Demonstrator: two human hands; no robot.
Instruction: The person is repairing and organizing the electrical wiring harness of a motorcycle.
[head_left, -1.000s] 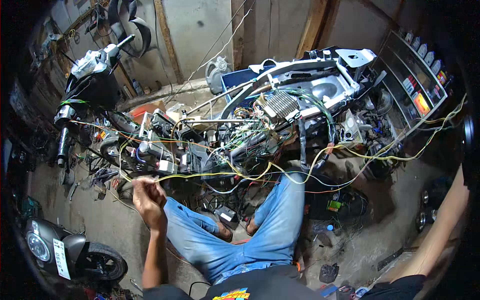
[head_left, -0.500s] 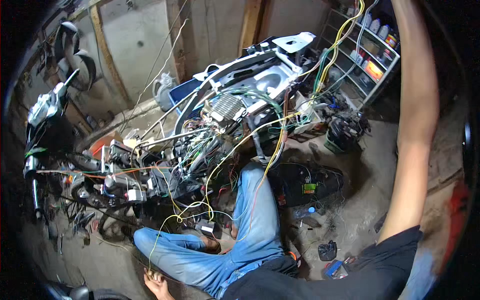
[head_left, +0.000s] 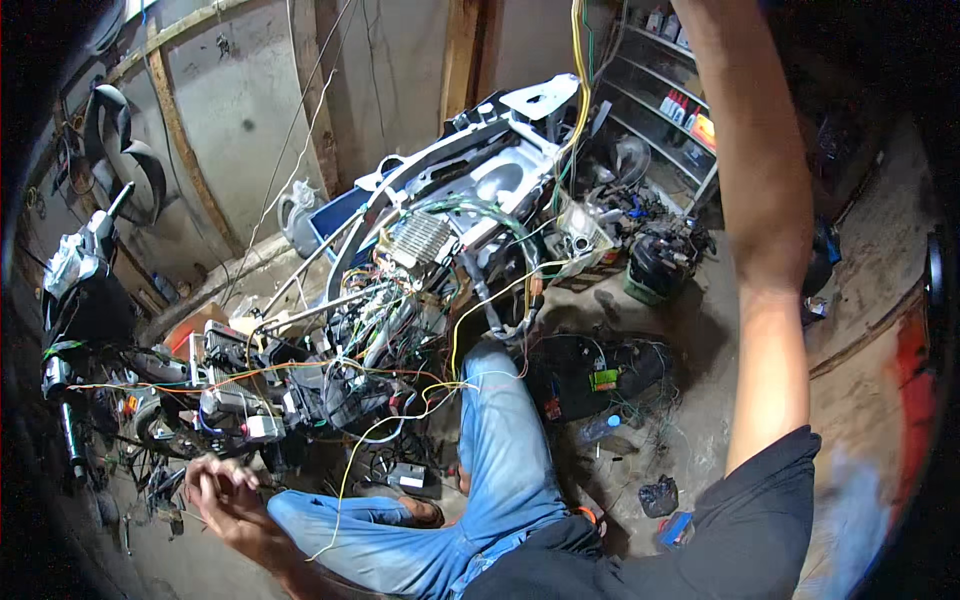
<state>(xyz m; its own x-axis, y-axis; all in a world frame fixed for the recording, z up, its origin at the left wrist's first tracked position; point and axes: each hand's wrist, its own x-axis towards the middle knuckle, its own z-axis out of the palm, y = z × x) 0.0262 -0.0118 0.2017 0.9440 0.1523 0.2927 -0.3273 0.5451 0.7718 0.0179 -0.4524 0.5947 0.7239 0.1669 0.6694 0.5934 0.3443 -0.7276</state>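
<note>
My left hand (head_left: 225,500) is raised over the left side, beside my bent knee and near the stripped motorcycle's front part. Its fingers are loosely bent and apart, and I see nothing between them. A yellow wire (head_left: 345,470) runs across my jeans and trails past my left wrist. My right arm (head_left: 765,250) reaches up out of the top edge, so the right hand is hidden. Close to that arm, several yellow and green wires (head_left: 577,90) hang down to the motorcycle frame (head_left: 490,185). A loose wiring harness (head_left: 390,290) covers its middle, around a finned metal unit (head_left: 420,238).
Metal shelves (head_left: 650,100) with bottles stand at the back right. A black seat-like piece (head_left: 640,365) lies on the floor by my right knee, near a clear plastic bottle (head_left: 600,428) and a black bag (head_left: 658,495). The handlebar (head_left: 75,430) is at far left.
My left hand has let go of the yellow wire and moved up and forward. The wire bundle at the top has pulled straighter and shifted left in view. My right arm stays raised.
</note>
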